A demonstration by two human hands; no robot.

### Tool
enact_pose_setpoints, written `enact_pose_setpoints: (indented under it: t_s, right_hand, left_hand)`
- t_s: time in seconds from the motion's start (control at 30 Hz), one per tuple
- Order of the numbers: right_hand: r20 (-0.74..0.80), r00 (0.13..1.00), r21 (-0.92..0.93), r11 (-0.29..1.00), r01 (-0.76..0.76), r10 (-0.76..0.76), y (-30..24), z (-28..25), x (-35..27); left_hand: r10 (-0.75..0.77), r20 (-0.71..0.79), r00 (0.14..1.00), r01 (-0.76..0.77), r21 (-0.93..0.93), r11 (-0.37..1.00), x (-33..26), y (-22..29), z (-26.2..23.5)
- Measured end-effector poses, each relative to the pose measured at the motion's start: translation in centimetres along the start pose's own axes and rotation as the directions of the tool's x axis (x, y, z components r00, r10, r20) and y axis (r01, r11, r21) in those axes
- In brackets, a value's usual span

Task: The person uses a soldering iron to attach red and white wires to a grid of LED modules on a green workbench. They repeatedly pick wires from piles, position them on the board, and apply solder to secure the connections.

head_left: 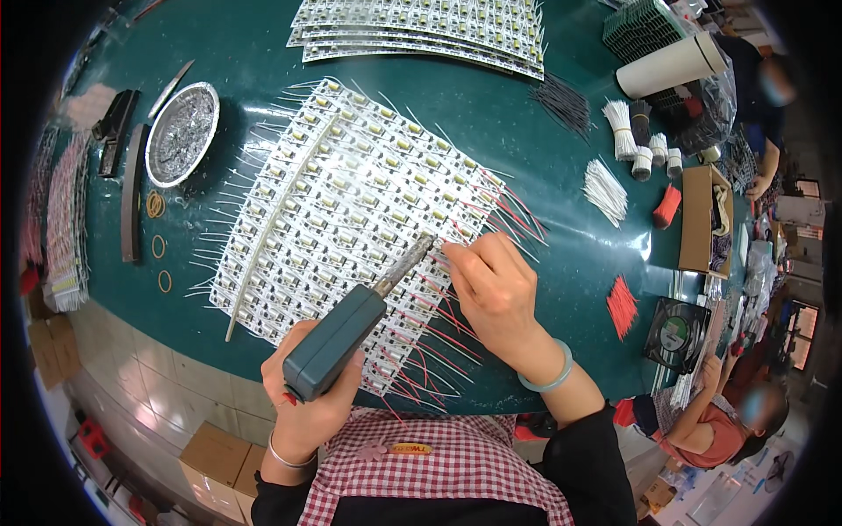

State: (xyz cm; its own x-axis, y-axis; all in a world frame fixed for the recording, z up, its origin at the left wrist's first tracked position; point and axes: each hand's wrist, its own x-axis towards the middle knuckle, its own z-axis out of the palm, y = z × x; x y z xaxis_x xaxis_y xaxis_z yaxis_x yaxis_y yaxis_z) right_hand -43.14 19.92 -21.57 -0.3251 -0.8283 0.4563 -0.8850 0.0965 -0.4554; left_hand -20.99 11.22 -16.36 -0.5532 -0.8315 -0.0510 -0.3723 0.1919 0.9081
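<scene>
At the lower centre of the frame the left hand [307,399] is closed around the blue-grey handle of a soldering iron [351,337], whose metal tip reaches up and right to the panel of small LED boards [342,210]. The right hand [495,289] sits just right of that tip, its fingers pinched on a thin red wire [456,235] at the panel's right edge. The panel lies tilted across the middle of the green bench [246,53], with white leads along its left side and red ones along its right and lower side.

One more stack of such panels [421,31] lies at the top centre. At the upper left stands one round metal dish [181,133] of grey solder dross, and below it lie three separate rubber bands and a small bunch of them [155,205]. At the upper right a white paper roll [671,66] lies beside bundles of white wires [621,130]; how many bundles cannot be told. One open brown cardboard box [702,219] sits at the right edge, with two bundles of red wires [622,307] near it and one small black fan [675,333] below. Brown cartons [215,456] stand on the floor at the lower left. Two other people [702,430] sit at the right.
</scene>
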Motion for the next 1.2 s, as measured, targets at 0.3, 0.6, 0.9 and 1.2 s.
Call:
enact_pose_setpoints:
  t_s: [0.3, 0.6, 0.9, 1.2]
  right_hand:
    - [0.021, 0.999, -0.052, 0.998, 0.031, -0.03, 0.0, 0.0, -0.2]
    - [0.064, 0.996, -0.113, 0.991, 0.064, -0.057, -0.2, -0.2, -0.2]
    - [0.059, 0.998, -0.081, 0.996, 0.027, -0.022, -0.5, -0.2, -0.1]
    - [0.043, 0.999, -0.102, 0.995, 0.015, -0.011, -0.2, -2.0, -0.9]
  left_hand:
    - [0.006, 0.016, 1.0, -0.006, 0.008, 1.0, 0.0, -0.1, 0.2]
    - [0.111, -0.003, 0.994, -0.11, 0.065, 0.992, 0.2, -0.3, 0.2]
    - [0.026, -0.004, 1.0, -0.026, 0.004, 1.0, -0.1, 0.2, -0.3]
    - [-0.043, 0.001, 0.999, 0.043, -0.071, 0.997, -0.6, 0.2, -0.5]
